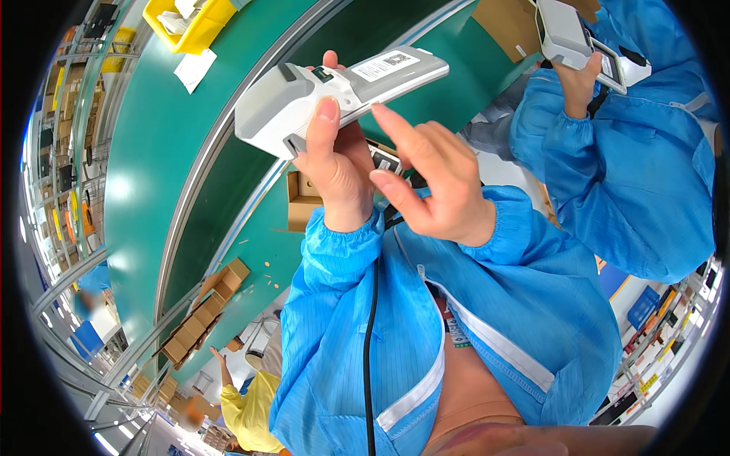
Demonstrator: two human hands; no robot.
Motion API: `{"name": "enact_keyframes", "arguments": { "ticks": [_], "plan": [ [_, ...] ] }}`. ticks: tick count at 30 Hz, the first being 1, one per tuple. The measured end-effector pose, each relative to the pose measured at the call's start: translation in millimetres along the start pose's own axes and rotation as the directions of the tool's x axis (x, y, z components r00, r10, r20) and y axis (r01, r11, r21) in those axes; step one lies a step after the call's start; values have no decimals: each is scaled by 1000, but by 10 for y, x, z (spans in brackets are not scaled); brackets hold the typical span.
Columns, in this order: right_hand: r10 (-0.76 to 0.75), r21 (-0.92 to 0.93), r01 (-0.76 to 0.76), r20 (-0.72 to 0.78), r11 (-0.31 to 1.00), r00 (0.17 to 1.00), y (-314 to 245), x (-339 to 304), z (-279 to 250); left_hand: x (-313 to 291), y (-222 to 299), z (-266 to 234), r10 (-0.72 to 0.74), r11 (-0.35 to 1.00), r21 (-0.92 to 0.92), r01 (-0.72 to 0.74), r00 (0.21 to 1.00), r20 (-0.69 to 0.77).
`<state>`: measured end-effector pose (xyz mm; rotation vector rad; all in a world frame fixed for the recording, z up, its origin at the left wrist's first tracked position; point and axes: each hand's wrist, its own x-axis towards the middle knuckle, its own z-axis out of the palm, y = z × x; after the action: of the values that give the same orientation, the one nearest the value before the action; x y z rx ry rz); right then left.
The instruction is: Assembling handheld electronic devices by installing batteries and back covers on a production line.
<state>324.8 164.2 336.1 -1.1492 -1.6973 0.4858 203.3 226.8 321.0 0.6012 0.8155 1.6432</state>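
My left hand is closed round a white-and-grey handheld terminal, raised above the green workbench. Its thumb presses on the near side of the casing, and a fingertip shows over the far edge. A white label with a square code sits on the terminal's slimmer end, while a small dark recess shows near the thicker grey end. My right hand has nothing in it, with thumb and index finger apart. The index fingertip is at the terminal's lower edge; whether it touches cannot be told. Another small label-bearing item is partly hidden behind my hands.
A yellow bin with white pieces and a white paper are at the far left. An open cardboard box and a cardboard divider lie nearer. At right, a blue-sleeved co-worker holds a similar terminal. A black cable hangs before me.
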Motion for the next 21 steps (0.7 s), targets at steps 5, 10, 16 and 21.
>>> {"name": "enact_keyframes", "arguments": {
  "ticks": [5,10,16,21],
  "plan": [
    [-88,-103,90,32,991,996,22,-14,56,-65,50,75,27,1000,1,-27,1000,12],
    [-88,-117,88,10,989,996,11,-6,53,-54,-11,58,-20,1000,-18,21,999,47],
    [10,-63,-7,48,998,999,-177,-9,58,-20,-17,-70,-46,985,-162,56,997,68],
    [25,-70,-16,135,997,991,-164,-1,61,-31,-35,-19,-34,983,-179,46,997,66]
  ]
}}
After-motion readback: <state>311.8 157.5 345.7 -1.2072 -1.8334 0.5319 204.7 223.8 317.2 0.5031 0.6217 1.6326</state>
